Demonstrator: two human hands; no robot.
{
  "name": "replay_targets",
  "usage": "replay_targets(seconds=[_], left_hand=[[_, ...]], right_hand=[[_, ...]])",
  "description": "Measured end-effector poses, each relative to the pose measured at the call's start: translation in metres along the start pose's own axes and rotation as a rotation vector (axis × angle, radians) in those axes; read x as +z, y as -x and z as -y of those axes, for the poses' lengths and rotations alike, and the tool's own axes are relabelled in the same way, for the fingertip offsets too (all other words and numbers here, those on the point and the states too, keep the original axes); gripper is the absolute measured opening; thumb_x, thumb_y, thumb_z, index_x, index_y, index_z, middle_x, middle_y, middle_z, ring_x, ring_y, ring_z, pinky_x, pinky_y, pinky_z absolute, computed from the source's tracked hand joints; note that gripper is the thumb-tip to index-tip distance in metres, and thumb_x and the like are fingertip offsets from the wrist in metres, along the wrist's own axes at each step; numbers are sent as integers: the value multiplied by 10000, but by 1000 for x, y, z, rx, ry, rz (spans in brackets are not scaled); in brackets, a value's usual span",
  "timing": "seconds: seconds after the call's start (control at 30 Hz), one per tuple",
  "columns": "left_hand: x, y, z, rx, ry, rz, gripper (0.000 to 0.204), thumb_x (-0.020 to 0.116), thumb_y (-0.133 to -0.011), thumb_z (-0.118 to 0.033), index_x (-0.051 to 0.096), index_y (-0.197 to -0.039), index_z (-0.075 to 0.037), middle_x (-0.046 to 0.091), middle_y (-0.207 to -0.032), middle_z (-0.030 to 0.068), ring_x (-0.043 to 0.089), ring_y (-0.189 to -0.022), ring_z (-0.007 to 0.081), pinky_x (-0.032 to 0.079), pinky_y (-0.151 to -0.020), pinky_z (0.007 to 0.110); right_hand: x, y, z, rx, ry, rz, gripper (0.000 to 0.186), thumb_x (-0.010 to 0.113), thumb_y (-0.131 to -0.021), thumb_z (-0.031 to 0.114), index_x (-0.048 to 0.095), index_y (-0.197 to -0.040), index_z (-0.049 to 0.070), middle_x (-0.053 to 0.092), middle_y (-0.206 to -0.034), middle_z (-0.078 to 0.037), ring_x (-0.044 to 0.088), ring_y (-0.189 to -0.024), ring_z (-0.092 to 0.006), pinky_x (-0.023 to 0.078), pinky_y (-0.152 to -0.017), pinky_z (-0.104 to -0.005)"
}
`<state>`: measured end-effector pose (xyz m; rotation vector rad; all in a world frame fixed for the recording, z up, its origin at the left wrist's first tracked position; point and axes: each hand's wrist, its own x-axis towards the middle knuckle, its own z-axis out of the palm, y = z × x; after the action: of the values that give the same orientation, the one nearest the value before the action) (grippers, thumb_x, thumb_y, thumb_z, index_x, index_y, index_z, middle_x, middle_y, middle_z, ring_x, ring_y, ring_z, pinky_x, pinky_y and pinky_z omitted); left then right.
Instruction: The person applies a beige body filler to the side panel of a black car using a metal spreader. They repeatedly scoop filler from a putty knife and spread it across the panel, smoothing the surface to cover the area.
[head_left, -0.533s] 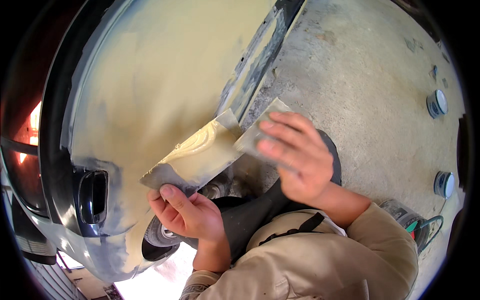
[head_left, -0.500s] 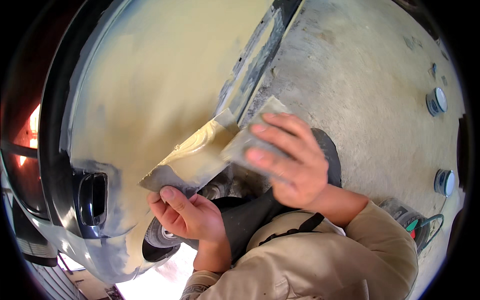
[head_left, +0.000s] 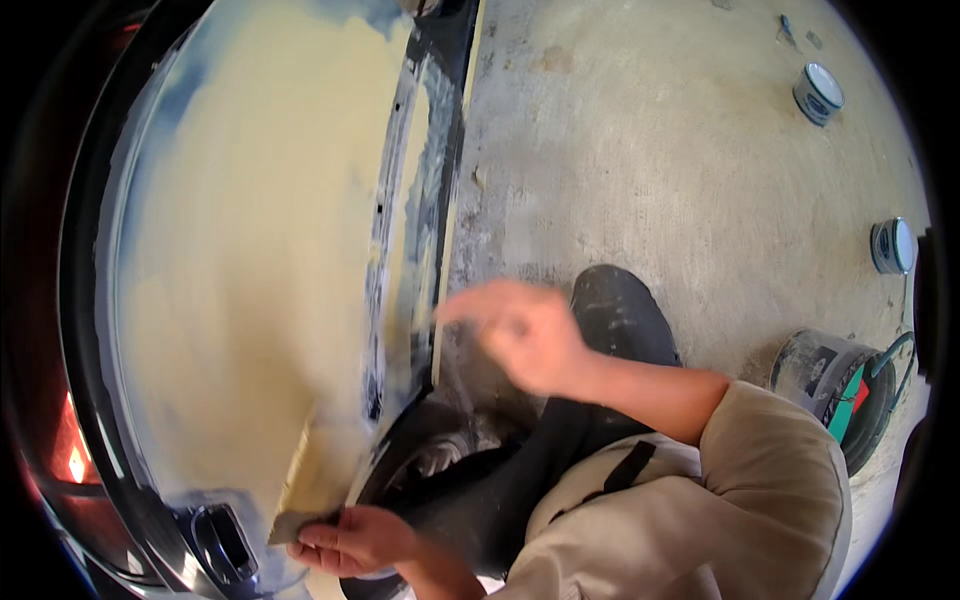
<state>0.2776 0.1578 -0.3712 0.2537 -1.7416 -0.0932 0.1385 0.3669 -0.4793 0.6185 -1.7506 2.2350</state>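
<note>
My left hand (head_left: 360,540) is at the bottom, its thumb and fingers closed on one end of a flat spreader (head_left: 290,527). Cream-yellow filler (head_left: 320,468) coats the spreader's face. Behind it stands a car door panel (head_left: 250,200), covered in smooth filler of the same colour, with grey and bluish patches at its edges. My right hand (head_left: 520,335) is beside the panel's lower edge strip (head_left: 400,200), its bent fingers drawn together and blurred by motion. Whatever it grips does not show clearly.
Near my left hand is the black door handle (head_left: 222,542). On the concrete floor (head_left: 620,150) at the right stand two small tins (head_left: 818,94) and a bucket (head_left: 815,375) with a hose. My dark-clad knee (head_left: 625,310) juts out beyond my right forearm.
My hands have moved apart. The left has lowered the filler-coated spreader towards the door handle. The right, which held a second spreader against it, has swung up and left, and that spreader is no longer visible.
</note>
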Motion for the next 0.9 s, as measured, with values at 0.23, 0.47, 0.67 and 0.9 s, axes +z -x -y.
replay_targets(seconds=[0.23,0.47,0.67,0.9], left_hand=[[-35,33,57,-410,93,688,289,554,-890,-112,556,-1145,26,592,-1087,241,588,-938,379,482,-793,432],[-56,46,71,-227,-279,1115,284,543,-821,-42,566,-1094,32,558,-1057,300,550,-886,471,456,-772,511],[-49,56,83,-356,-276,1160,341,537,-842,-68,569,-1173,11,537,-1176,303,551,-962,467,457,-829,505],[-29,56,82,-394,-292,1238,387,545,-873,-94,526,-1250,-10,524,-1214,304,541,-1038,467,449,-901,496]], right_hand=[[-57,-101,-131,354,-539,-707,342,503,-876,88,600,-1188,-15,646,-1012,-57,568,-845,-99,464,-760,-255],[-53,-213,-226,74,-182,-624,365,444,-858,52,636,-1169,68,684,-956,-28,577,-807,-71,468,-739,-255],[-52,-260,-255,-24,-12,-718,356,439,-823,40,670,-1090,86,683,-971,-105,638,-848,-211,480,-779,-284],[-48,-284,-272,-69,32,-750,346,456,-807,19,678,-1063,89,664,-1048,-128,637,-958,-284,485,-842,-319]])
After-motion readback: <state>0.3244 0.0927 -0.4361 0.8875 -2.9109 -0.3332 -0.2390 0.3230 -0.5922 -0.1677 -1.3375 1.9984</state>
